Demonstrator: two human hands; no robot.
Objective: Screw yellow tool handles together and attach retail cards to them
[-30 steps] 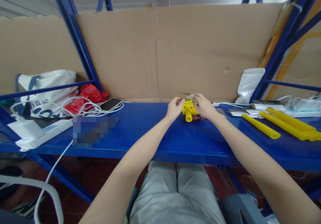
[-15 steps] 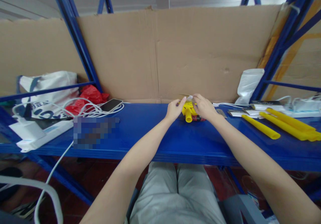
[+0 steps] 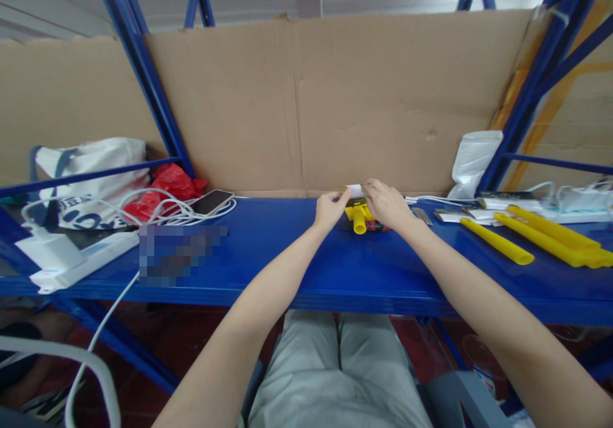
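Between my two hands, near the back of the blue shelf, is a small white paper-like piece (image 3: 355, 190) with a thin brownish edge at its left. My left hand (image 3: 330, 211) pinches its left end, the fingers closed. At the right end, my right hand (image 3: 385, 203) has its fingers bent and closed on it. Just below the white piece lies a yellow plastic part (image 3: 359, 222) with a round hollow tube facing me. Something red and black shows beside it, mostly hidden by my right hand.
Several yellow tubes (image 3: 498, 241) lie on the shelf (image 3: 278, 249) at the right, near flat packets and a white pouch (image 3: 474, 165). On the left are a phone (image 3: 212, 203), coiled white cables, a red plastic bag (image 3: 167, 188) and a power strip (image 3: 86, 265). Cardboard (image 3: 230, 108) stands behind.
The white piece now lies flatter and shows more of its face between my hands. My left fingers have drawn slightly left and down; my right hand is almost where it was.
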